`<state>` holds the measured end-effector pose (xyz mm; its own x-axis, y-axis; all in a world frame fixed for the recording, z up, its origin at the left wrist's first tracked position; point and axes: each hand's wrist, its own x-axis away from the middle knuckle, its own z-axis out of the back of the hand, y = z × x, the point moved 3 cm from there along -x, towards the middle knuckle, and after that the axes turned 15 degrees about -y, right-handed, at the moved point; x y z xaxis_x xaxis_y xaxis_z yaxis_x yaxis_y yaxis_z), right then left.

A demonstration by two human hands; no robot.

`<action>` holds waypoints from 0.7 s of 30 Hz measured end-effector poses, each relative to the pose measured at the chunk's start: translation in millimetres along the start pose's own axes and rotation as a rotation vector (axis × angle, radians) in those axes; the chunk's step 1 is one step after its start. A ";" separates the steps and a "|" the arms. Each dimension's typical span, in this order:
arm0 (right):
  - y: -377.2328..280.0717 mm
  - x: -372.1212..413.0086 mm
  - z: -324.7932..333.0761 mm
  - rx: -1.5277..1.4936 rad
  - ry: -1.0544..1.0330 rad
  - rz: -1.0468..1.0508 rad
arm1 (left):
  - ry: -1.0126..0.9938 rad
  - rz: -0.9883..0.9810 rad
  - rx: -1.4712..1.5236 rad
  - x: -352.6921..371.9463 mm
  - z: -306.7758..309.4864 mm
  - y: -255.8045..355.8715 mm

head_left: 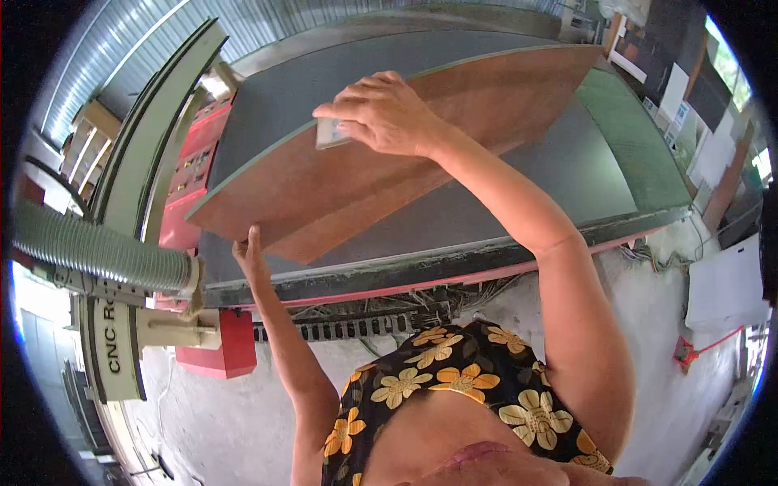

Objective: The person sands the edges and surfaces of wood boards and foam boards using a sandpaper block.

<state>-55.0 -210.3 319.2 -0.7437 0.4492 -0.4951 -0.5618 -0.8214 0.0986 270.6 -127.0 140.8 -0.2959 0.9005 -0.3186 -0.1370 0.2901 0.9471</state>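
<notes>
The brown panel stands tilted above a dark grey sheet on the machine bed, its pale edge uppermost; whether its lower edge touches the sheet is hard to tell. The left hand pinches the panel's near left corner, thumb on the brown face. The right hand is curled around a pale flat piece at the upper edge; what that piece is, I cannot make out. The step in hand looks like working along that edge while bracing the panel, so the next move calls for a steady left pinch and an even right hand. To the left, a ribbed hose and the gantry beam limit room; a cable chain runs below the bed's front edge.
</notes>
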 end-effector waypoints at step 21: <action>179.5 118.0 40.7 0.137 0.010 -0.206 | 0.184 -0.386 -1.469 -30.5 -158.1 181.3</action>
<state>-258.3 -290.4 313.6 -0.6053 0.5982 -0.5252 -0.7454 -0.6575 0.1102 105.3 -153.1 316.2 -0.1182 0.7642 -0.6340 -0.9837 -0.1771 -0.0300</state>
